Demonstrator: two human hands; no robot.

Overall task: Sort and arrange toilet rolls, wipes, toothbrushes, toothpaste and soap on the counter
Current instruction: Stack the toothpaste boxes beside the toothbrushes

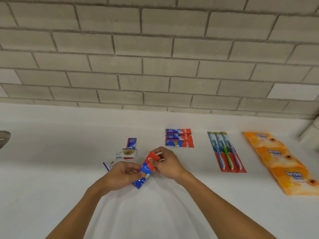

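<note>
Smooth white worktop [69,195], flat and matte, backed at the far edge by a wall of pale grey rectangular tiles [155,49], brick-laid.

Near centre: glossy red-and-blue toothpaste box [145,171], tilted. The fingers of the left hand [120,176] and right hand [170,163] curl round it.

Far centre: three matching toothpaste boxes [179,138], touching.

Right: three carded toothbrushes [226,152], then three soft orange wipes packets [279,161].

Left: white soap boxes [126,153].

Your head-camera view under soft, even indoor light, white counter [60,195] bright and close to washed out, faint diffuse shadows low at centre, tiled wall [155,49] dimmer, its grout lines bowed by wide-angle distortion, far right edge smeared, package print slightly soft.
</note>
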